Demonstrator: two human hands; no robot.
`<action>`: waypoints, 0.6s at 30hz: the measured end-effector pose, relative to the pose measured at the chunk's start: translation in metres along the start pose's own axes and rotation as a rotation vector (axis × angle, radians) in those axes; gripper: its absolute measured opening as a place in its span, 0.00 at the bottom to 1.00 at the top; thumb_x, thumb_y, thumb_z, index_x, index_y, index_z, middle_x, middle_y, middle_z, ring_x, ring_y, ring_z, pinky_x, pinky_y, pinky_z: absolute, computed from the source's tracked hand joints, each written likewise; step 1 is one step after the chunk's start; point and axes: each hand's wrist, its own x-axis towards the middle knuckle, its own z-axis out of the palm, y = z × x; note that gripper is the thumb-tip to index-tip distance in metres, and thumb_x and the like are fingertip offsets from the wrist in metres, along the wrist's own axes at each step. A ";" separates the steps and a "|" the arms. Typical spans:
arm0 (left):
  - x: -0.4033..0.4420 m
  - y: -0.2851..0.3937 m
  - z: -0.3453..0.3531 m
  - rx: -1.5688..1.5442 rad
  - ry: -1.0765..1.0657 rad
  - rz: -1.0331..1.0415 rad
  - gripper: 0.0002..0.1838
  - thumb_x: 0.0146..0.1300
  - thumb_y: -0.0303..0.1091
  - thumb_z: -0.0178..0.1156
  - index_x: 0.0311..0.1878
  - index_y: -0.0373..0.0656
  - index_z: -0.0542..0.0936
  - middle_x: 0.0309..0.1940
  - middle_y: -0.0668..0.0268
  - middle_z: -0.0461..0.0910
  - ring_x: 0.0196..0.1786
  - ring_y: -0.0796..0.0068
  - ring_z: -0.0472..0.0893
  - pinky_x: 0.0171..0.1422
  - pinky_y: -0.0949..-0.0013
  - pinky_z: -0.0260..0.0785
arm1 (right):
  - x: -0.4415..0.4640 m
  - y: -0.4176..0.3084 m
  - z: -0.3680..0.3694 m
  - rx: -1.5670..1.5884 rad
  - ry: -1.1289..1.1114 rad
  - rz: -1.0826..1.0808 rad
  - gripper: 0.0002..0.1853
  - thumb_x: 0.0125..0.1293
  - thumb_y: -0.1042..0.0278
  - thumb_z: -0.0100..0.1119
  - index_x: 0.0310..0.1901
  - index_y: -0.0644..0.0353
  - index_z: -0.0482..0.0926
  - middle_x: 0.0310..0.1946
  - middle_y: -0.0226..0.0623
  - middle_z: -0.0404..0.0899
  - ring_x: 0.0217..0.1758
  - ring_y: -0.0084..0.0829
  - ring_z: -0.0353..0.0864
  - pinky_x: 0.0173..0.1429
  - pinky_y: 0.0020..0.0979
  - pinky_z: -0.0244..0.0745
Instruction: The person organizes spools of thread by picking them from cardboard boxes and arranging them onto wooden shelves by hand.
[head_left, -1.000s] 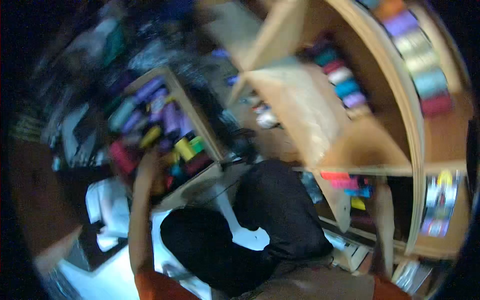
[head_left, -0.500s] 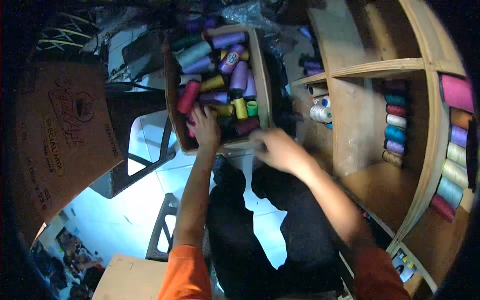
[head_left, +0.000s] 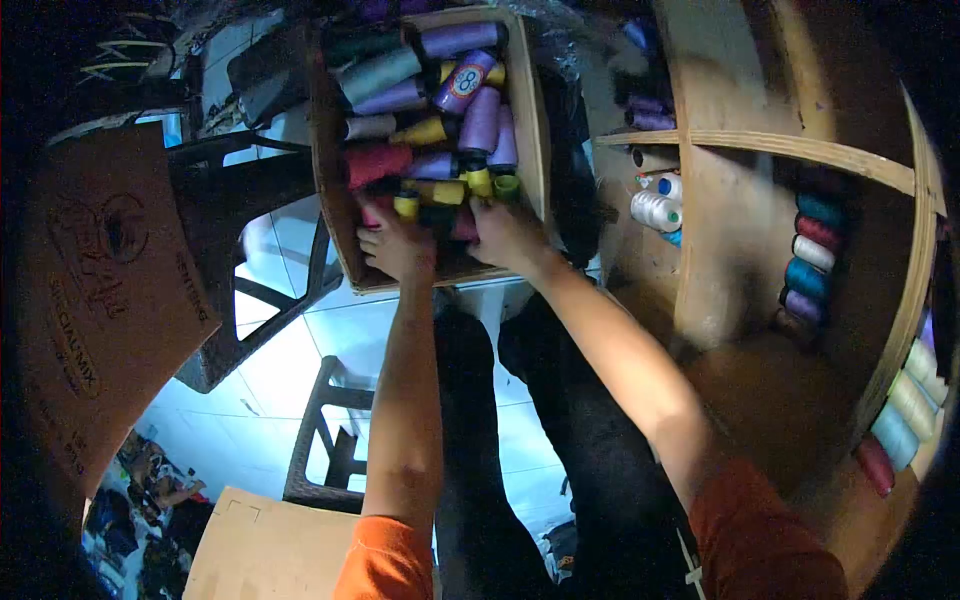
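Note:
A cardboard box [head_left: 333, 232] of thread spools stands before my knees. My left hand [head_left: 400, 248] is inside its near left corner, fingers curled, with a yellow thread spool [head_left: 405, 206] sticking up from the grip. Beside those fingers shows part of a pink spool [head_left: 376, 212]. Reaching in at the near right, my right hand [head_left: 508, 238] has bent fingers whose tips are hidden among the spools. A maroon spool [head_left: 464, 224] and a green-rimmed spool [head_left: 507, 187] are next to it. Above the left hand lies a red spool [head_left: 378, 164], near several purple spools [head_left: 481, 120].
Wooden shelving [head_left: 690, 240] rises at the right, with a white spool [head_left: 655, 212] and rows of coloured spools [head_left: 812, 262]. A large printed carton [head_left: 110, 300] stands left, beside a dark chair [head_left: 325, 420]. Another carton [head_left: 265, 550] is at lower left.
My right hand has moved from the box's near edge in among the spools. The red spool has turned to lie crosswise, and a yellow spool now shows at my left hand.

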 end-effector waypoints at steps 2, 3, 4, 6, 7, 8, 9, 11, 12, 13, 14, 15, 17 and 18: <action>0.003 0.003 -0.007 -0.082 0.003 -0.089 0.55 0.38 0.49 0.71 0.68 0.43 0.51 0.52 0.45 0.66 0.57 0.47 0.69 0.57 0.46 0.64 | -0.010 -0.003 -0.016 0.215 0.176 0.002 0.31 0.46 0.57 0.68 0.49 0.65 0.69 0.38 0.53 0.78 0.43 0.52 0.79 0.50 0.45 0.73; 0.003 0.002 -0.011 -0.116 0.004 -0.135 0.54 0.37 0.48 0.72 0.67 0.40 0.54 0.51 0.47 0.67 0.57 0.48 0.69 0.58 0.46 0.64 | -0.016 -0.004 -0.019 0.328 0.260 0.003 0.30 0.46 0.56 0.68 0.48 0.65 0.70 0.36 0.53 0.78 0.41 0.52 0.79 0.48 0.45 0.73; 0.004 0.004 -0.016 -0.094 -0.030 -0.137 0.49 0.36 0.48 0.72 0.59 0.35 0.58 0.47 0.48 0.70 0.55 0.49 0.72 0.58 0.48 0.66 | -0.023 -0.002 -0.023 0.538 0.317 0.001 0.29 0.48 0.54 0.69 0.45 0.64 0.71 0.34 0.48 0.78 0.38 0.46 0.80 0.47 0.41 0.73; 0.010 -0.007 -0.015 -0.149 -0.056 -0.075 0.47 0.35 0.48 0.72 0.57 0.35 0.59 0.47 0.48 0.71 0.55 0.47 0.73 0.58 0.50 0.67 | -0.049 -0.002 -0.032 0.775 0.270 0.133 0.26 0.51 0.58 0.67 0.48 0.63 0.71 0.35 0.46 0.80 0.41 0.44 0.80 0.49 0.39 0.73; 0.014 -0.012 -0.012 -0.177 -0.069 -0.039 0.47 0.35 0.48 0.72 0.55 0.34 0.60 0.47 0.47 0.71 0.54 0.46 0.73 0.59 0.51 0.67 | -0.061 0.001 -0.035 0.893 0.250 0.202 0.25 0.53 0.61 0.66 0.50 0.63 0.71 0.36 0.44 0.80 0.42 0.43 0.81 0.50 0.38 0.72; 0.016 -0.016 -0.008 -0.239 -0.093 -0.054 0.48 0.34 0.49 0.72 0.56 0.33 0.59 0.48 0.47 0.71 0.54 0.45 0.73 0.59 0.52 0.68 | -0.069 0.007 -0.021 1.013 0.276 0.262 0.22 0.55 0.61 0.65 0.48 0.62 0.73 0.34 0.41 0.80 0.38 0.36 0.80 0.44 0.34 0.73; 0.018 -0.018 -0.005 -0.303 -0.117 -0.065 0.49 0.34 0.49 0.72 0.57 0.33 0.59 0.48 0.46 0.72 0.54 0.45 0.73 0.59 0.53 0.68 | -0.078 0.015 -0.006 1.133 0.311 0.320 0.19 0.58 0.62 0.64 0.47 0.61 0.74 0.32 0.38 0.79 0.33 0.29 0.79 0.38 0.31 0.73; 0.025 -0.018 -0.005 -0.341 -0.174 -0.094 0.52 0.33 0.49 0.72 0.58 0.32 0.57 0.50 0.46 0.72 0.55 0.45 0.73 0.61 0.55 0.68 | -0.111 0.009 -0.007 1.269 0.314 0.494 0.17 0.59 0.62 0.64 0.46 0.60 0.74 0.30 0.35 0.78 0.29 0.23 0.77 0.30 0.28 0.72; 0.028 -0.016 -0.006 -0.316 -0.212 -0.108 0.53 0.33 0.50 0.73 0.59 0.31 0.57 0.51 0.45 0.71 0.56 0.45 0.73 0.61 0.55 0.67 | -0.124 0.008 -0.002 1.295 0.290 0.507 0.17 0.60 0.61 0.64 0.46 0.60 0.74 0.29 0.34 0.77 0.27 0.21 0.75 0.27 0.26 0.70; 0.026 -0.014 -0.009 -0.291 -0.260 -0.121 0.54 0.32 0.50 0.73 0.60 0.31 0.56 0.52 0.44 0.71 0.57 0.45 0.73 0.62 0.56 0.67 | -0.140 0.007 0.004 1.315 0.268 0.529 0.16 0.61 0.61 0.64 0.46 0.59 0.74 0.27 0.32 0.76 0.25 0.19 0.74 0.24 0.24 0.68; 0.024 -0.015 -0.012 -0.268 -0.270 -0.121 0.55 0.33 0.50 0.73 0.61 0.31 0.55 0.54 0.44 0.71 0.57 0.46 0.73 0.62 0.56 0.67 | -0.162 0.009 0.010 1.333 0.246 0.569 0.16 0.61 0.61 0.63 0.46 0.59 0.73 0.26 0.31 0.75 0.22 0.18 0.72 0.22 0.23 0.66; 0.022 -0.019 -0.014 -0.236 -0.297 -0.114 0.56 0.33 0.50 0.73 0.62 0.31 0.54 0.55 0.44 0.70 0.58 0.46 0.73 0.63 0.57 0.67 | -0.183 0.006 0.008 1.371 0.253 0.582 0.19 0.62 0.59 0.63 0.48 0.59 0.70 0.25 0.29 0.73 0.20 0.19 0.71 0.21 0.23 0.65; 0.018 -0.026 -0.011 -0.288 -0.283 -0.092 0.56 0.35 0.50 0.73 0.62 0.30 0.54 0.54 0.43 0.71 0.58 0.47 0.73 0.63 0.57 0.66 | -0.225 0.003 0.001 1.382 0.284 0.646 0.22 0.63 0.57 0.62 0.51 0.60 0.66 0.27 0.30 0.73 0.21 0.20 0.71 0.20 0.22 0.64; 0.001 -0.019 -0.031 -0.368 -0.257 -0.038 0.54 0.36 0.49 0.74 0.61 0.29 0.54 0.53 0.43 0.72 0.57 0.47 0.74 0.62 0.57 0.66 | -0.250 0.002 -0.006 1.289 0.239 0.689 0.21 0.66 0.57 0.57 0.53 0.60 0.64 0.27 0.32 0.73 0.24 0.21 0.72 0.22 0.23 0.66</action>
